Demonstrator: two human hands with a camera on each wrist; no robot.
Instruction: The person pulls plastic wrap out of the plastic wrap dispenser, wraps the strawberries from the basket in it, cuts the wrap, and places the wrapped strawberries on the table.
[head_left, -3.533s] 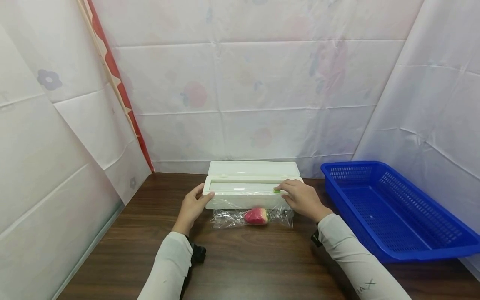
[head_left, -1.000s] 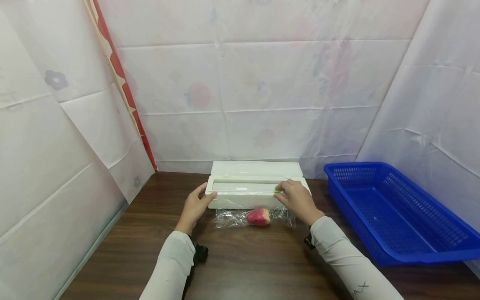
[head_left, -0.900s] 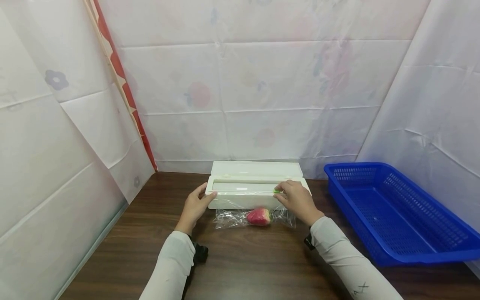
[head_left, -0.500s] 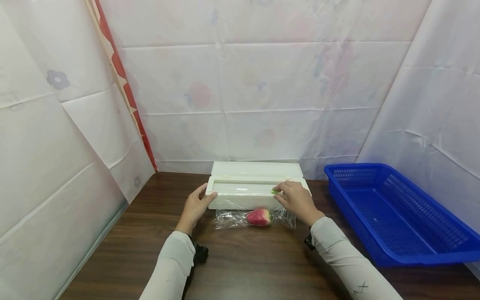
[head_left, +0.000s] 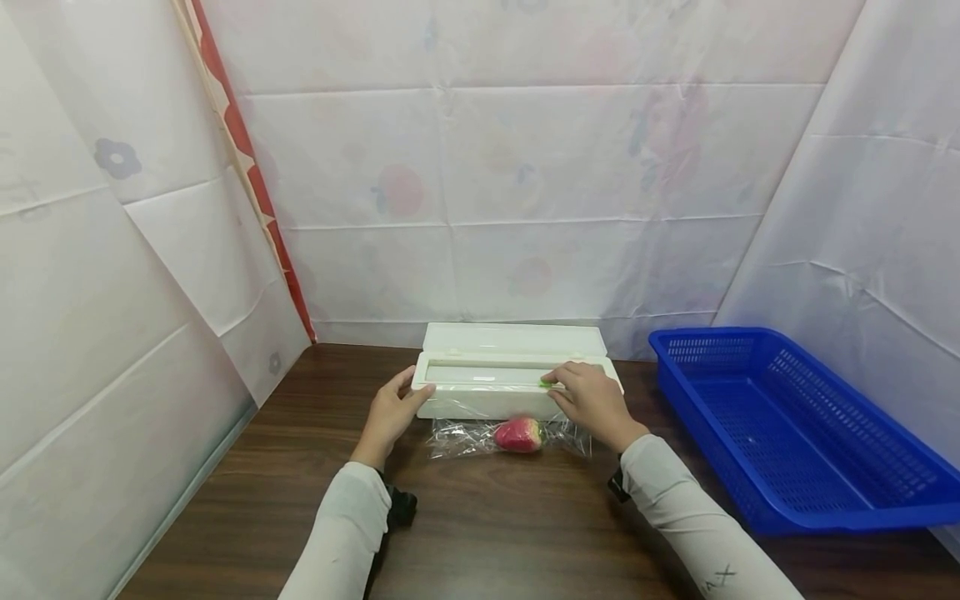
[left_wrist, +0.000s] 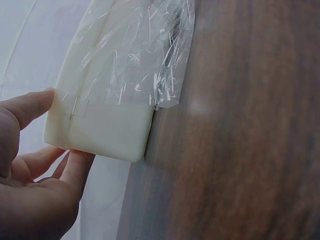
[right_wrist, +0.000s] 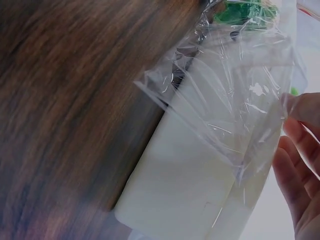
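Observation:
A white cling film dispenser [head_left: 480, 404] sits on the table with its lid [head_left: 514, 339] raised at the back. Clear cling film [head_left: 457, 437] hangs over its front edge and lies around a red strawberry-like fruit [head_left: 516, 434] with a pale, green-tipped end. My left hand [head_left: 390, 417] grips the dispenser's left end, thumb on top and fingers at the end face, as the left wrist view shows. Near the right end of the cutting rail, my right hand [head_left: 594, 402] pinches a small green slide cutter [head_left: 546, 384], mostly hidden by the fingers.
A blue perforated plastic basket [head_left: 772, 400] stands at the right of the brown wooden table [head_left: 480, 533]. Pale printed cloth [head_left: 525, 167] encloses the back and sides, with a red-edged strip at the left corner.
The green cutter has slid a little to the left along the rail, with my right fingers on it. My left hand, the dispenser and the fruit stay about where they were over the last second.

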